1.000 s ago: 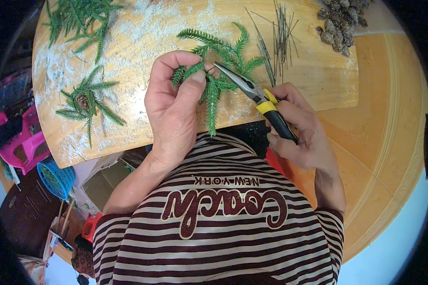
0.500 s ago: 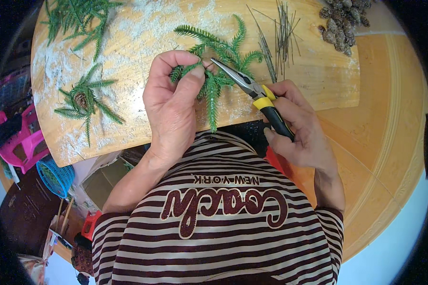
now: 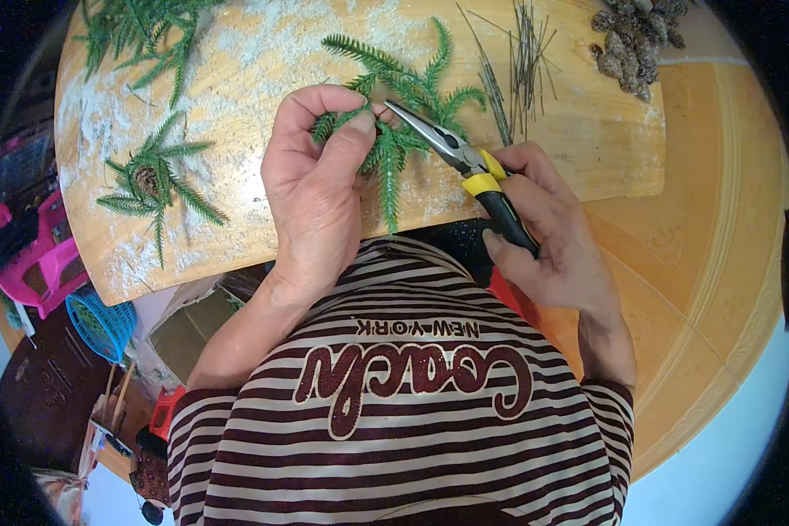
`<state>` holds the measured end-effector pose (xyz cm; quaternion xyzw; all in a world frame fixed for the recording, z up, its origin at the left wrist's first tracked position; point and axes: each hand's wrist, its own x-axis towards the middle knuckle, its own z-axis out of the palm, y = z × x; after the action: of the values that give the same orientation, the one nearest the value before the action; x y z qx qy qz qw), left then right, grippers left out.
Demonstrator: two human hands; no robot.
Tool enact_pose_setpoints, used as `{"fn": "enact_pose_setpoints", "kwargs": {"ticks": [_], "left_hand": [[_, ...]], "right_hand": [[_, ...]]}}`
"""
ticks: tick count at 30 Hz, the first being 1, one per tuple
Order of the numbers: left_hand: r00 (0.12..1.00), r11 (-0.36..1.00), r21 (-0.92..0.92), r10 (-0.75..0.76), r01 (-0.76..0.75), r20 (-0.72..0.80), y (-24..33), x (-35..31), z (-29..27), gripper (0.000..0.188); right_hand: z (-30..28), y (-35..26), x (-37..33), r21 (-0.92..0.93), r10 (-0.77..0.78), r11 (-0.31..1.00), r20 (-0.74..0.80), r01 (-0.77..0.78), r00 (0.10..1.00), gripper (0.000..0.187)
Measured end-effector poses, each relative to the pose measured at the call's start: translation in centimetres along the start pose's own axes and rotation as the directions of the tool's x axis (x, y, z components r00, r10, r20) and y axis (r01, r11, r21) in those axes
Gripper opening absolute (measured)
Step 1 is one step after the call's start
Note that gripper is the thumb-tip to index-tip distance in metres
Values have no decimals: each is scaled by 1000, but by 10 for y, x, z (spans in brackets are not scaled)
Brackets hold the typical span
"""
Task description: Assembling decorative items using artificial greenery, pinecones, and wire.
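Note:
Between the thumb and forefinger of my left hand (image 3: 320,175) is pinched a green artificial pine sprig (image 3: 393,171), its needled branches fanning out over the table. My right hand (image 3: 548,219) is wrapped round long-nose pliers (image 3: 454,151) with yellow and black handles. The pliers' tips point at the sprig's middle, close beside my left thumb. Whether the jaws touch a wire there is too small to tell. Another sprig with a pine cone (image 3: 145,181) in its centre lies to the left of my left hand.
White flakes are scattered over the wooden table (image 3: 237,158). Thin brown wire stems (image 3: 524,70) lie at the back, with a heap of pine cones (image 3: 629,53) at far right. More green sprigs (image 3: 145,35) are at far left. A blue basket (image 3: 103,324) and pink stool (image 3: 39,259) stand below.
The pliers have shifted very slightly left and up beside the sprig. Both hands keep their holds, and the whole view has moved a little.

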<state>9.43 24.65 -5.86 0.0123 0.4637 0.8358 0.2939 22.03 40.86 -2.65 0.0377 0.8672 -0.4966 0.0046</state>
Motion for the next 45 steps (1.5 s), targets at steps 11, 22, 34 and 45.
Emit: {"fn": "enact_pose_setpoints", "kwargs": {"ticks": [11, 22, 34, 45], "left_hand": [[997, 999, 16, -33, 34, -68, 0, 1, 2, 15], [991, 999, 36, -17, 22, -132, 5, 1, 6, 15], [993, 996, 17, 91, -90, -81, 3, 6, 2, 16], [996, 998, 21, 65, -64, -59, 3, 3, 2, 15]], "right_hand": [[6, -10, 3, -423, 20, 906, 2, -17, 1000, 23], [10, -16, 10, -662, -18, 748, 27, 31, 999, 27], [4, -2, 4, -147, 7, 989, -110, -24, 994, 22], [9, 3, 7, -71, -36, 997, -12, 35, 999, 23]]}}
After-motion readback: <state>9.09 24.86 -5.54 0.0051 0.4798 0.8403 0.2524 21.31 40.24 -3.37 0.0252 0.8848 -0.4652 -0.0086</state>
